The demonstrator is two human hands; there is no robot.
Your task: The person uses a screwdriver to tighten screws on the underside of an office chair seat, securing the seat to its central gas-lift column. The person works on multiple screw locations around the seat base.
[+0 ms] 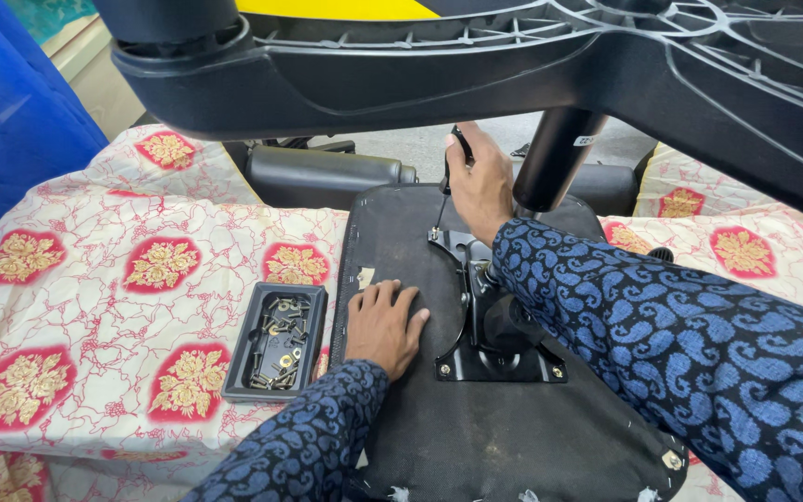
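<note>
On the upturned black fabric underside of an office chair seat [476, 409], seen from the head camera, the person's left hand [383, 325] lies flat, fingers [392, 296] close together and pressed to the cloth, bracing the seat. The right hand [483, 186] is closed in a fist around the black handle of a thin screwdriver [446, 186], whose shaft slants down to a screw at the front corner of the black metal tilt-mechanism plate [490, 349] that sits on the seat. Both arms wear dark blue paisley-patterned sleeves [680, 344]. The black gas-lift column [555, 158] rises from the mechanism to the black plastic star-shaped chair base [476, 74] overhead.

To do this step well, it seems wise to keep the driver upright over the screw head, press firmly down along the shaft, and hold the seat steady with the flat hand so the plate does not shift.

Just left of the seat, a shallow black rectangular plastic tray [276, 339] holds loose dark and brass-coloured screws and washers. It rests on a white cloth with red and gold flower patches [123, 307]. A small pale label sticks high on the column; a yellow panel [336, 7] shows at the top edge.
</note>
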